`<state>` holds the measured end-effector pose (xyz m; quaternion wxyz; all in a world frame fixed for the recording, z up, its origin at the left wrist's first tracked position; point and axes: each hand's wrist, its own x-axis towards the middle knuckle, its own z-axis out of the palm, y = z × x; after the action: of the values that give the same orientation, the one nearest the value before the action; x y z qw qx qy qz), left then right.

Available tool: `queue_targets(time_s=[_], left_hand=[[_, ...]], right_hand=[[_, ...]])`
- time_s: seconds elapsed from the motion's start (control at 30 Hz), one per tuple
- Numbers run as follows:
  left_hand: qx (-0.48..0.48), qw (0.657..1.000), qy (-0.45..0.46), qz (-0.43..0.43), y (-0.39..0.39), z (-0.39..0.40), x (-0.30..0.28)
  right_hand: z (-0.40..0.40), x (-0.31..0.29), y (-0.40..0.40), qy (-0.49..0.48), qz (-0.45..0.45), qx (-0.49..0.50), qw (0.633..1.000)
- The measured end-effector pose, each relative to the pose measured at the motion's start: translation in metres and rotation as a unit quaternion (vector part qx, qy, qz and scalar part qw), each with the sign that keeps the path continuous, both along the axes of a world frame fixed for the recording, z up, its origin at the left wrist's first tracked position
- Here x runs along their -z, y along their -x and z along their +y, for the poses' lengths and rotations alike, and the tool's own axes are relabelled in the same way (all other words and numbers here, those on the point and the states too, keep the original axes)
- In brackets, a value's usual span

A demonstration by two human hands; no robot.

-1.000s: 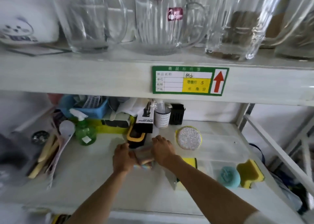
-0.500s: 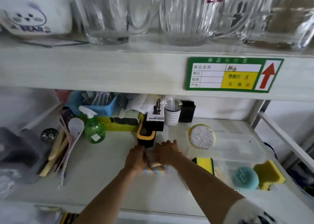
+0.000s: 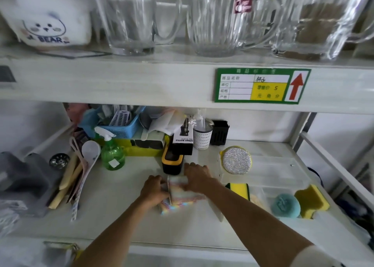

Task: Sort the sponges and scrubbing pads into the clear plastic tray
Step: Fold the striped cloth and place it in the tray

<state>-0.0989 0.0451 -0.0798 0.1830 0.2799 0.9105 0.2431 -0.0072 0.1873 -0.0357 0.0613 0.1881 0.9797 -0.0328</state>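
Pastel striped pads, a small stack, sit on the shelf at lower centre of frame, just left of the clear tray. They look thin and floppy, edges fanned. Left hand and right hand both grip the stack from opposite sides. Best to square it up and lift it as one block, then clear the tray wall into a free compartment. Silver round pad, teal scrubber and yellow sponge are already in the tray.
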Motion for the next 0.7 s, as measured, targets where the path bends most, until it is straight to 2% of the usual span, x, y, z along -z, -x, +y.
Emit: queue_targets(time_s=[0.1,0.3,0.47,0.7], left_hand=[[-0.030,0.988,-0.125,-0.088,-0.002,-0.005,-0.008],[-0.128,0.940,-0.301,-0.098,-0.015,0.005,-0.044],[-0.140,0.903,-0.397,-0.082,-0.042,0.050,-0.090],[-0.016,0.921,-0.385,-0.053,-0.092,0.133,-0.126]], right_hand=[[-0.002,-0.010,-0.011,0.103,0.059,0.023,0.993],[0.003,-0.039,-0.035,0.169,0.220,0.031,0.960],[0.026,-0.059,-0.063,0.097,0.330,0.019,0.939],[0.087,-0.066,-0.122,-0.023,0.396,0.087,0.914]])
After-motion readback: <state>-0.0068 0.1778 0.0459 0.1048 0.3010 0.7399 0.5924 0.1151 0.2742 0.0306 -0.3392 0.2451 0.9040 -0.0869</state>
